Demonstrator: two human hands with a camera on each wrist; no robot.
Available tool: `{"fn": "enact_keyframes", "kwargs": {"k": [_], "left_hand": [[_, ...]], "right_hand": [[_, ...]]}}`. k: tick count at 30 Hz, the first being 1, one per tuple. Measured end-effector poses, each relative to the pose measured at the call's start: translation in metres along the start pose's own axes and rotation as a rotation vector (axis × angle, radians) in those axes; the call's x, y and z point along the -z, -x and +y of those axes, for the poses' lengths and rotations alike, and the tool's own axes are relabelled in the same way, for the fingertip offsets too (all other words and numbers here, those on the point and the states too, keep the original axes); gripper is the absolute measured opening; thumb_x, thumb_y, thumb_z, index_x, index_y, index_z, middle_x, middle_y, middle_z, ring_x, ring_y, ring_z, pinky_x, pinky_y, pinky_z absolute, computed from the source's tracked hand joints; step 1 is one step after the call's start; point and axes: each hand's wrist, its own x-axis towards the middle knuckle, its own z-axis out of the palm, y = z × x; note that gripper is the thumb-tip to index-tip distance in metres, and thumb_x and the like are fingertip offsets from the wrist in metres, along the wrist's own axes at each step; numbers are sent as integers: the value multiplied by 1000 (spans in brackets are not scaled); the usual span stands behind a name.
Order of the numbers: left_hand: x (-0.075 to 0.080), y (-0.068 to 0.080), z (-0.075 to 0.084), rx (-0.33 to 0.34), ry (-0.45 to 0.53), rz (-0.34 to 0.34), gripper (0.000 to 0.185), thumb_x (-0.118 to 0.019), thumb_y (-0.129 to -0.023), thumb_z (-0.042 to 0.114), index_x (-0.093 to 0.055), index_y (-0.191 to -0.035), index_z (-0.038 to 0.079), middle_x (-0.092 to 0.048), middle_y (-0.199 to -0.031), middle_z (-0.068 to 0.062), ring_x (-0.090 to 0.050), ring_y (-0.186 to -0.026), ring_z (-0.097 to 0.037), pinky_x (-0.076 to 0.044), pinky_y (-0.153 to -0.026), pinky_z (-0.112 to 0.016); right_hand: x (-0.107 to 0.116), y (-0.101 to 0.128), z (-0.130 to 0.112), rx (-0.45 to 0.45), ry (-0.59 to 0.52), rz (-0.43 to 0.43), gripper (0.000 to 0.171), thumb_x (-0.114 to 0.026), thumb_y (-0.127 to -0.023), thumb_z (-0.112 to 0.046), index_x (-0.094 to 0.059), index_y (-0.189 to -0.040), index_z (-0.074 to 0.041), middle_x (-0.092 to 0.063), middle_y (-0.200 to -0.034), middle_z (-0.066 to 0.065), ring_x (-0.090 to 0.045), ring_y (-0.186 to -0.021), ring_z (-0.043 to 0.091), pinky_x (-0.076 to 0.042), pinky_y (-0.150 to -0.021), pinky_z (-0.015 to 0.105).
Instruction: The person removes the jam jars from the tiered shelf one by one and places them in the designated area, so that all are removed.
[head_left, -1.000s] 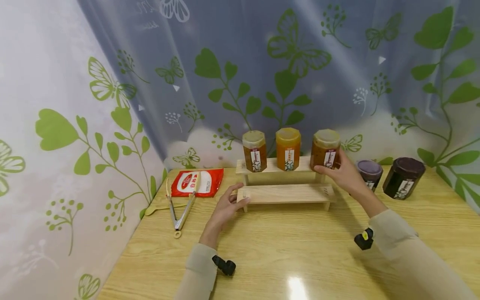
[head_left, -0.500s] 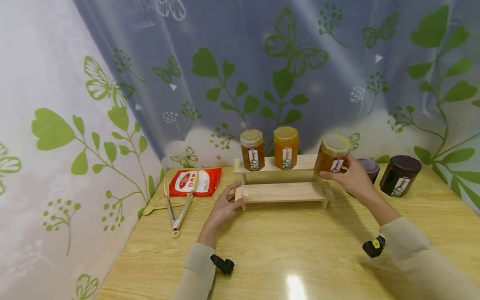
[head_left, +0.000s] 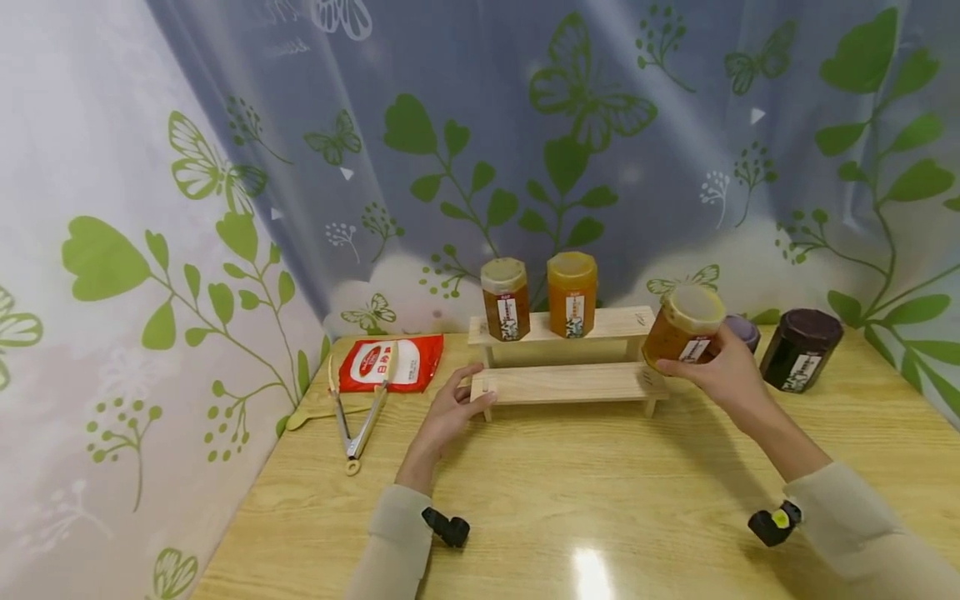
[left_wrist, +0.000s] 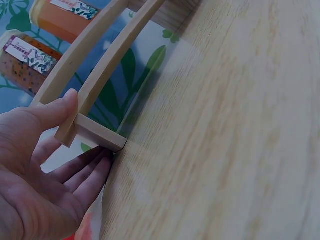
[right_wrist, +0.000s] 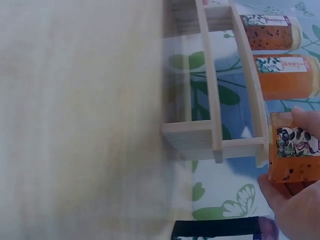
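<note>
My right hand (head_left: 727, 375) grips a jar of amber jam with dark specks (head_left: 675, 333), tilted and held off the right end of the two-step wooden shelf (head_left: 570, 385). In the right wrist view, thumb and fingers wrap round this jar (right_wrist: 295, 167), beside the upper board. My left hand (head_left: 446, 408) holds the shelf's left end. Its thumb lies on the lower board while its fingers reach beside the leg, as the left wrist view shows. On the upper step stand a reddish-brown jam jar (head_left: 507, 315) and an orange jam jar (head_left: 573, 308).
Right of the shelf stand a purple-lidded jar (head_left: 742, 331), partly hidden behind my right hand, and a dark jar (head_left: 802, 350). At left lie a red and white packet (head_left: 426, 362), tongs (head_left: 365, 433) overlapping it, and a yellow utensil (head_left: 303, 417). A patterned curtain backs the table.
My right hand has lifted the speckled amber jar from the upper step's right end and moved it rightward, tilting it. My left hand stays on the shelf.
</note>
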Motion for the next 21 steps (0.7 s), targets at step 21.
{"fn": "enact_keyframes", "kwargs": {"k": [21], "left_hand": [[0,1,0,-13,16,-5,62,-75,-98,24,-49,-155,23,-62,-140,-17,-60,-127,-30,-46,-107,-48]], "right_hand": [[26,47,41,-132,79,-88,96,-84,-91,-29,-27,-160,3,-41,-152,36,-46,-133,59,-48,-97,62]]}}
